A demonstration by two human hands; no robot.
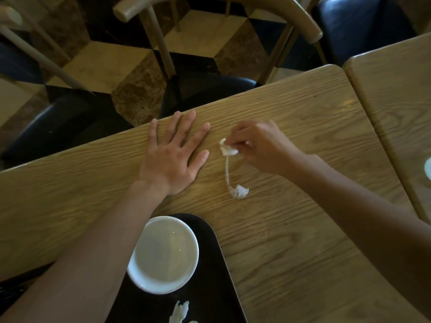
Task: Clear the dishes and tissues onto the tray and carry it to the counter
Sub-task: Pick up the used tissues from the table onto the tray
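My right hand (258,145) pinched the far end of a twisted tissue strip (227,169) trailing toward me on the surface (303,229); my left hand (173,150) lay flat, released, just left.

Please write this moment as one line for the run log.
left hand: flat on table | right hand: pinching tissue | tray: holds bowl, tissue scraps | step: clearing tissue

Dim, warm indoor light. Faint glare on counter (291,127) at right and inside white bowl (163,255). Slight motion blur overall; wide-angle bending at edges.
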